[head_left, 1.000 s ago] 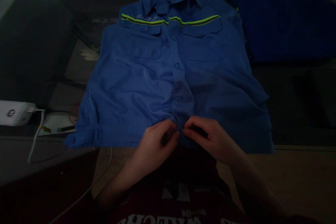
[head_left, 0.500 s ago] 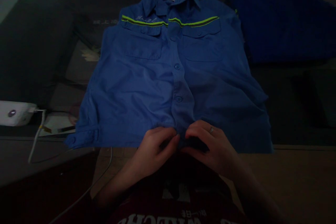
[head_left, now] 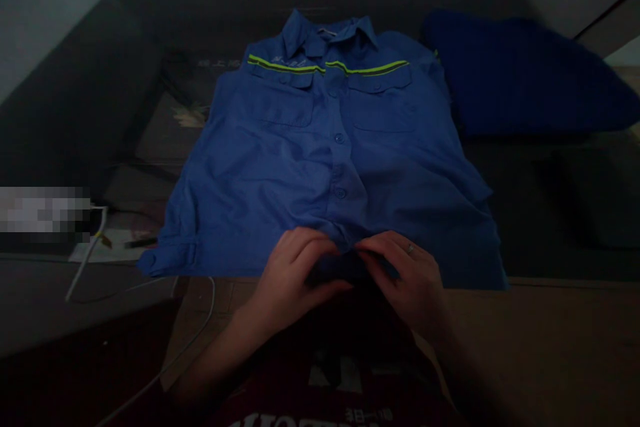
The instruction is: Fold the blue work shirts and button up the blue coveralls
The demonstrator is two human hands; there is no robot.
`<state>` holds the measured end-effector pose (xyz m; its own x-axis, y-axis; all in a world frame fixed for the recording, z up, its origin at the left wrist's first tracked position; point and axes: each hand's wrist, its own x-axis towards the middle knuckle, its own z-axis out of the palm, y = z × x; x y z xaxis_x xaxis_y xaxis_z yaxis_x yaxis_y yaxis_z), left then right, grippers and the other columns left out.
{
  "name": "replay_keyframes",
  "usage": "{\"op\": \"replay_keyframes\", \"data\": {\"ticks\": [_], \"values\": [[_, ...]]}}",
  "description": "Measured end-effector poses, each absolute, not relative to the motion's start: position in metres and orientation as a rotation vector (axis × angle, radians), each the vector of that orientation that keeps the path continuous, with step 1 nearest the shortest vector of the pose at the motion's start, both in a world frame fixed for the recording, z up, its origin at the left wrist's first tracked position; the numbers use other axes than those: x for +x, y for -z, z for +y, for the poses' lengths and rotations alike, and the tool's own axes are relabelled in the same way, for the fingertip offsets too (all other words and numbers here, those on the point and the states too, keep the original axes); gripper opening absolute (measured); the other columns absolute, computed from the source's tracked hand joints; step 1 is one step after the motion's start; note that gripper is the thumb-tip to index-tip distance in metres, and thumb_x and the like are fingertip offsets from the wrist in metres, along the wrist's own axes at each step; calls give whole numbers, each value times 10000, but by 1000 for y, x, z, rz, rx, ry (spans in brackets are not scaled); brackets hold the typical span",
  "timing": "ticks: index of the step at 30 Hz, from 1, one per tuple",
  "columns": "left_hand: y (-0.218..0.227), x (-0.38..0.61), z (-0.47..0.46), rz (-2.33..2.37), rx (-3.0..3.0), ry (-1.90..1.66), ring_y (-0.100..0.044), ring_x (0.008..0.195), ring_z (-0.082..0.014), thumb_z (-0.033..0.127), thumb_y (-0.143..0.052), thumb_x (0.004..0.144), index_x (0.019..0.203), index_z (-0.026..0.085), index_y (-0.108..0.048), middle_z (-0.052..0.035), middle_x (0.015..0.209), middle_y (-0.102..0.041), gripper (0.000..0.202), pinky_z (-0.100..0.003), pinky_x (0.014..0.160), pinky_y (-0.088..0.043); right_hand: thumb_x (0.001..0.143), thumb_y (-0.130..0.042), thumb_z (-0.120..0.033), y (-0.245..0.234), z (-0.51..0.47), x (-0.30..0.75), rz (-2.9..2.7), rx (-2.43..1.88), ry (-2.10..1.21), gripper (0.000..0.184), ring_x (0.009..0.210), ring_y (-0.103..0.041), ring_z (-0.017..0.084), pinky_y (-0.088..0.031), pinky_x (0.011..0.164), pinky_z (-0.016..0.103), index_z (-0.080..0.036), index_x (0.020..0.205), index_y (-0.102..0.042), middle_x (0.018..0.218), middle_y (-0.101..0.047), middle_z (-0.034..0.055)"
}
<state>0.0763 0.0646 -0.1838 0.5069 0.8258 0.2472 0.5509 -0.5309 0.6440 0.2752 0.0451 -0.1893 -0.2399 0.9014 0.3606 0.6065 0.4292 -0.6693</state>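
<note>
Apparently pinched between thumb and fingertips of the right hand (head_left: 413, 277): a bit of blue shirt (head_left: 280, 193), at the near end of the button strip (head_left: 345, 170). Just left of that, the left hand (head_left: 293, 273), fingertips at the cloth, with a clear gap between forefinger and thumb; cannot tell whether holding any fabric. On the right hand, a ring (head_left: 411, 248). Farther up the strip, two plain buttons (head_left: 340, 139); beyond, two flapped pockets (head_left: 287, 103), a yellow-green stripe (head_left: 287, 68) and, farthest, the collar (head_left: 295, 37). All laid front up, creased, on a dark table (head_left: 520, 203), with the hem (head_left: 225, 268) along its near edge. At the near left corner, a tab (head_left: 155, 259). Farther left, a paper (head_left: 103, 250), a white cable (head_left: 86, 260) and a blurred pale block (head_left: 43, 210). At far right, just beside the shirt, a darker blue cloth (head_left: 520, 73).
</note>
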Motion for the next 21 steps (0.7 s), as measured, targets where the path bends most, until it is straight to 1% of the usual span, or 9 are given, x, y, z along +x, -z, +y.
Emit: {"op": "replay_keyframes", "data": {"ticks": [1, 3, 6, 10, 14, 16, 18, 20, 21], "values": [[186, 73, 65, 1140, 2335, -741, -580, 910, -198, 340, -605, 847, 990, 168, -610, -74, 962, -648, 224, -321, 763, -464, 907, -496, -115, 188, 44, 276, -1958, -1253, -505, 148, 759, -618, 130, -495, 702, 251, -194, 959, -610, 815, -656, 18], [190, 66, 65, 1160, 2450, -739, -569, 946, -205, 238, -563, 867, 1047, 172, -605, -81, 1012, -641, 196, -335, 781, -454, 908, -492, -112, 187, 43, 276, -2012, -1179, -470, 154, 758, -608, 130, -489, 706, 251, -182, 967, -616, 821, -659, 23], [194, 55, 65, 1113, 2555, -760, -577, 881, -178, 121, -470, 885, 1035, 180, -614, -65, 967, -646, 216, -309, 736, -442, 910, -466, -105, 190, 40, 276, -2246, -1042, -384, 175, 729, -580, 142, -466, 686, 269, -168, 930, -628, 797, -653, 32], [196, 46, 61, 896, 2697, -679, -570, 760, -149, 134, -459, 910, 933, 180, -628, -31, 871, -651, 177, -271, 650, -429, 893, -472, -92, 197, 35, 273, -2524, -1046, -357, 181, 707, -551, 151, -430, 648, 273, -180, 855, -626, 758, -632, 25], [194, 44, 56, 866, 2719, -575, -577, 725, -144, 174, -441, 932, 950, 194, -629, -22, 845, -650, 190, -267, 630, -439, 914, -477, -146, 193, 33, 273, -2425, -1067, -362, 174, 698, -563, 141, -457, 673, 267, -197, 866, -636, 757, -634, 16], [191, 41, 56, 872, 2694, -568, -592, 743, -151, 246, -477, 928, 966, 201, -627, -22, 851, -653, 160, -274, 654, -461, 933, -467, -194, 191, 34, 273, -2308, -1098, -314, 183, 786, -599, 145, -485, 749, 277, -212, 949, -648, 848, -663, 30], [188, 36, 58, 872, 2680, -597, -605, 787, -157, 320, -512, 914, 974, 205, -629, -30, 878, -660, 175, -282, 692, -485, 932, -486, -240, 193, 36, 273, -2278, -1158, -234, 229, 961, -608, 170, -491, 855, 320, -231, 1113, -625, 1048, -670, 58], [189, 27, 64, 962, 2698, -655, -614, 889, -167, 311, -502, 917, 1020, 213, -636, -51, 967, -669, 195, -300, 775, -500, 904, -540, -302, 200, 38, 271, -2373, -1198, -155, 378, 1122, -561, 219, -471, 937, 403, -241, 1277, -543, 1243, -608, 86], [192, 21, 67, 1056, 2722, -665, -607, 970, -179, 291, -492, 920, 1078, 226, -631, -63, 1047, -666, 220, -322, 839, -497, 879, -575, -341, 205, 40, 270, -2442, -1204, -125, 474, 1181, -528, 248, -454, 965, 448, -238, 1336, -495, 1312, -565, 99]]}}
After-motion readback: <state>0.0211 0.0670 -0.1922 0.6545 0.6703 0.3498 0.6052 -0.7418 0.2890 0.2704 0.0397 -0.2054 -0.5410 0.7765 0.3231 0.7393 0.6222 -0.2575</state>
